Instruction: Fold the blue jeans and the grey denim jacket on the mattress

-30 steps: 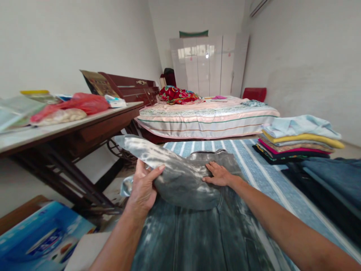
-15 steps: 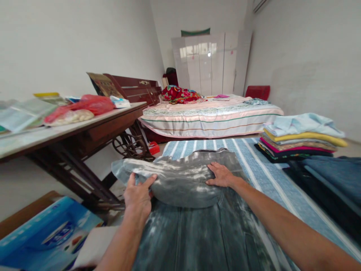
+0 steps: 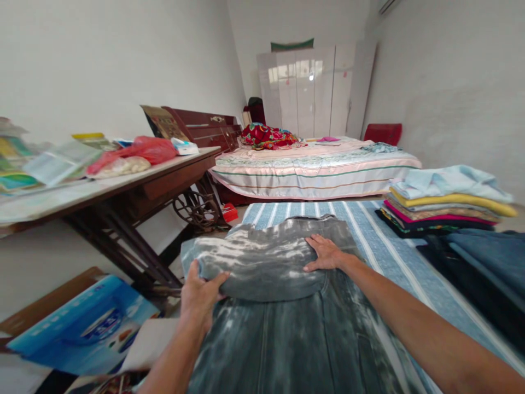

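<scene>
Grasping with the left hand, the person had the near border of a pale-streaked sleeve, thumb on top and at least some fingers tucked under the cloth, though the sleeve hid part of that hold. The right hand gripped nothing: it lay palm down on the same cloth, fingers spread, towards the sleeve's right end. Both belonged to what looked like a dark grey denim jacket, lying on a blue-and-white striped bedsheet. Its far end lay just short of the sheet's far edge, and its left side ran along the sheet's left edge, where the sleeve's tip seemed to jut out past the side.

On the right part of the sheet, towards the far right corner, stood a stack of folded clothes, with blue jeans lying nearer along the right edge.

Judging by the pose, the step in hand was laying the sleeve flat across the jacket, with 1 hand steadying and the other drawing the loose end straight. That seemed nearly done, save for the overhanging tip. As a judgement, the next move called for bringing that tip in over the body and smoothing it before the left hand let go
</scene>
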`<state>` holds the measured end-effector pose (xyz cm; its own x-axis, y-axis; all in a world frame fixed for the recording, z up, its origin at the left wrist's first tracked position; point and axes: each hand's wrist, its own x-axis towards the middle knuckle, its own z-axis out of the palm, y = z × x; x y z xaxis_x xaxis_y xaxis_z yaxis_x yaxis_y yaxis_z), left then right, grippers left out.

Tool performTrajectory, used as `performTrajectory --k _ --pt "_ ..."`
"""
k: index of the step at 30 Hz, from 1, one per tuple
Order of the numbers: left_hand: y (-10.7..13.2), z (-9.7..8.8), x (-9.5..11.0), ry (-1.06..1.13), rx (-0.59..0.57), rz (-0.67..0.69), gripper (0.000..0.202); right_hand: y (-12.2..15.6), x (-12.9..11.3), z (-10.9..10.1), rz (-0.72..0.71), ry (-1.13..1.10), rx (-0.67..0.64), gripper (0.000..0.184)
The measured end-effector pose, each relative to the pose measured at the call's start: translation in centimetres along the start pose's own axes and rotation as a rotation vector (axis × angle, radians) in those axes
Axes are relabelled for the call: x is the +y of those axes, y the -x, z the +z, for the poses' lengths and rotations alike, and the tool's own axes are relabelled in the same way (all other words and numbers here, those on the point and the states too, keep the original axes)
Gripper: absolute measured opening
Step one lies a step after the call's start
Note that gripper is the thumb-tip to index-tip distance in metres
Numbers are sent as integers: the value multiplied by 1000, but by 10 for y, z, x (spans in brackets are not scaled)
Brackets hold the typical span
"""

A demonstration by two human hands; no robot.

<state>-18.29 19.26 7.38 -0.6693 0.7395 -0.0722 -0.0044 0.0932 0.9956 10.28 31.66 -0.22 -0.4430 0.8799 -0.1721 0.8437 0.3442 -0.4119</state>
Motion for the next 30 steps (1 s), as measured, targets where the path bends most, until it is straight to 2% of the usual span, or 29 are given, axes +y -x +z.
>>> performTrajectory --k 4,7,9,11,14,16,19,21,25,27,30 --pt "24 -16 -11 95 -135 -197 92 0 0 1 -7 6 0 118" --pt "39 -19 -17 -21 -218 -223 91 0 1 1 -5 9 0 120" --pt "50 -14 -21 -243 -292 -91 87 -1 1 1 -5 11 -2 122" --pt "64 -2 -25 -522 -408 216 71 -2 2 2 -6 14 -2 123" --pt "87 31 -28 -977 -674 781 42 -4 4 4 -3 21 3 124" --pt "97 58 -30 -1264 -776 963 37 -5 4 4 2 26 5 124" --pt "100 91 -35 -1437 -829 1047 32 -5 4 4 3 31 4 122" --pt "97 100 -39 -1440 -871 1092 29 -4 4 5 0 33 4 121" --pt "91 98 -44 -1409 -983 1160 29 -3 4 6 2 34 13 115" --pt "91 96 -45 -1422 -1019 1117 27 -3 3 7 7 39 22 114" --pt "91 96 -44 -1364 -998 1074 26 -2 2 9 9 51 28 113"
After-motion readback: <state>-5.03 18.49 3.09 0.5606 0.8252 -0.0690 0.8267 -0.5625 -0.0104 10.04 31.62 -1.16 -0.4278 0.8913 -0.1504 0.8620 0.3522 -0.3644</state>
